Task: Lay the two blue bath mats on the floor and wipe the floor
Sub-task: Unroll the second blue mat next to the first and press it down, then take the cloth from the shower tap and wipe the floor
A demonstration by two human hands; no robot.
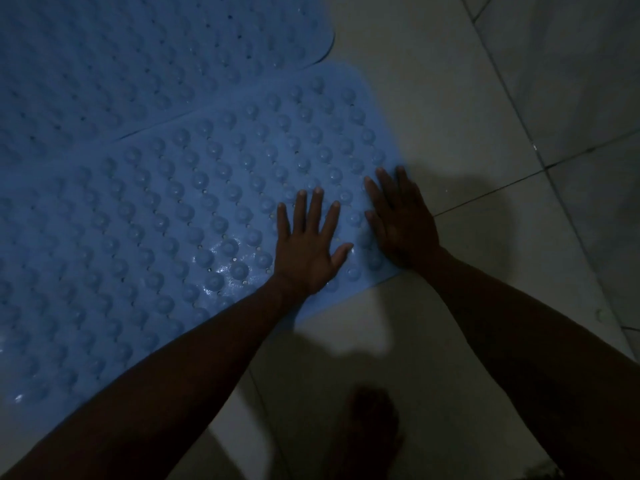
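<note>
While both palms press flat on the near mat (180, 216), the left hand (306, 244) and right hand (403, 223) spread wide with no grip on anything, its wet sheen worries me: it could skid on the pale tiled floor (433, 109). It lies studded side up, overlapped along its far edge by the second mat (138, 57), suckers possibly unseated.

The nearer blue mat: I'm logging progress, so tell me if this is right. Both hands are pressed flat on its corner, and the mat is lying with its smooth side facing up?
Not quite. Both the left hand and right hand do press flat on the nearer blue mat at its corner, but the head view shows rows of round suction cups facing up, not a smooth side.
</note>
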